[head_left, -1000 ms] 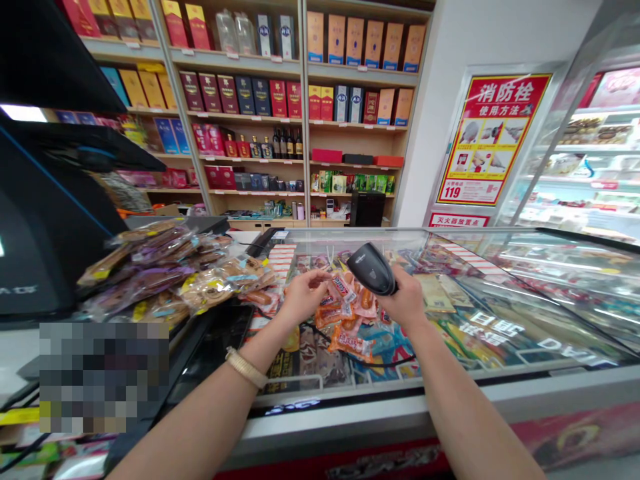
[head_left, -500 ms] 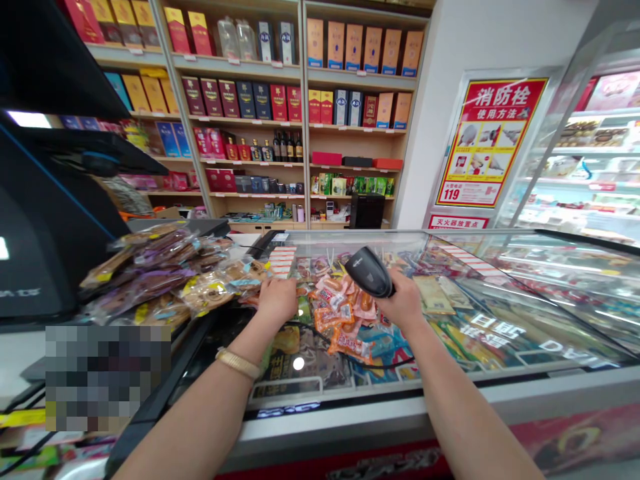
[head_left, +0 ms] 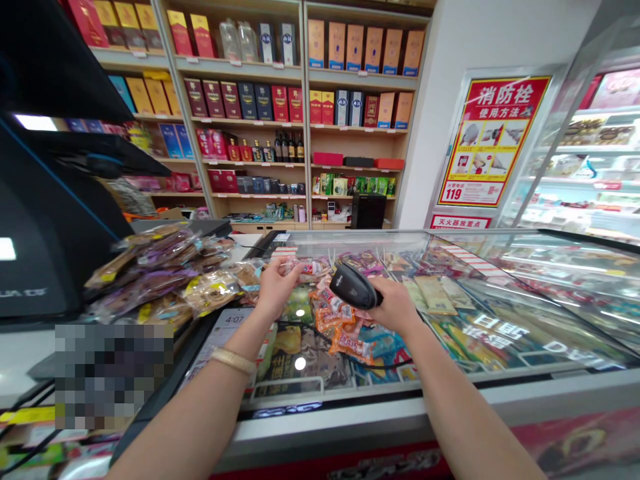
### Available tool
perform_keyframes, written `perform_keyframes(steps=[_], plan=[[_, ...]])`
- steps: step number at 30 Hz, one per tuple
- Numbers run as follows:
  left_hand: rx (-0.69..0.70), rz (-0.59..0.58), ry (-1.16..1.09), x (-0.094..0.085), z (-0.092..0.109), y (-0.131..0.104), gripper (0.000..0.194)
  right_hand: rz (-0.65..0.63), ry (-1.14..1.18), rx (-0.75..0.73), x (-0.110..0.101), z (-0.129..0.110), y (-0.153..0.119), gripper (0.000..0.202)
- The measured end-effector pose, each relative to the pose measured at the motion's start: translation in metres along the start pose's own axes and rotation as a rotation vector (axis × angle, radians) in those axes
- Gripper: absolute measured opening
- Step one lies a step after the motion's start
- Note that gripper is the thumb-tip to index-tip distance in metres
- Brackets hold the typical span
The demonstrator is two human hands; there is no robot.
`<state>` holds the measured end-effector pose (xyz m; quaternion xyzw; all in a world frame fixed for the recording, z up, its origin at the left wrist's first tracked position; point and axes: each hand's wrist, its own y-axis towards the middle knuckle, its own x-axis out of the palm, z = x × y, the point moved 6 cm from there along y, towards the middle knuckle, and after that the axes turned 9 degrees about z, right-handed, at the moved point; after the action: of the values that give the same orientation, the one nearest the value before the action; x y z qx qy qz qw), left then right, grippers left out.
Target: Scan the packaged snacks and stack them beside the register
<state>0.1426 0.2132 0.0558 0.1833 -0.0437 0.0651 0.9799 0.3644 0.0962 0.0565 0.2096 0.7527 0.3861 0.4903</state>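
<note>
Gripping rounded black scanner (head_left: pixel 353 287), crinkly packet (head_left: pixel 305 268)

Bare forearms, a gold woven bracelet (head_left: pixel 233 361) on the left wrist

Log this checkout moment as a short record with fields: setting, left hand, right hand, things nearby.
Setting: shop counter, a glass-topped chest freezer
Left hand: lifts a clear plastic snack packet above the glass
Right hand: grips a black handheld barcode scanner, nose towards the packet
On glass: pile of orange sausage snack packets
Left of hands: heap of clear-wrapped brown and purple snacks
Behind: wooden shelves of boxed bottles; red poster
</note>
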Motion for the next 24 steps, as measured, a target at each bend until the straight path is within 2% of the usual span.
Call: perform_keyframes(steps=[7, 11, 21, 24], plan=[[0.035, -0.049, 0.029, 0.002, 0.007, -0.002, 0.044, -0.132, -0.029, 0.028, 0.007, -0.001, 0.000, 0.036], [0.037, -0.072, 0.037, 0.004, 0.008, -0.003, 0.047, -0.163, -0.060, 0.035, 0.008, 0.000, 0.000, 0.036], [0.043, -0.088, 0.084, 0.005, 0.009, -0.005, 0.045, -0.078, -0.042, 0.039, 0.003, -0.002, 0.001, 0.034], [0.028, -0.116, 0.046, 0.008, 0.010, -0.007, 0.041, 0.045, -0.031, 0.043, -0.004, 0.001, 0.001, 0.027]])
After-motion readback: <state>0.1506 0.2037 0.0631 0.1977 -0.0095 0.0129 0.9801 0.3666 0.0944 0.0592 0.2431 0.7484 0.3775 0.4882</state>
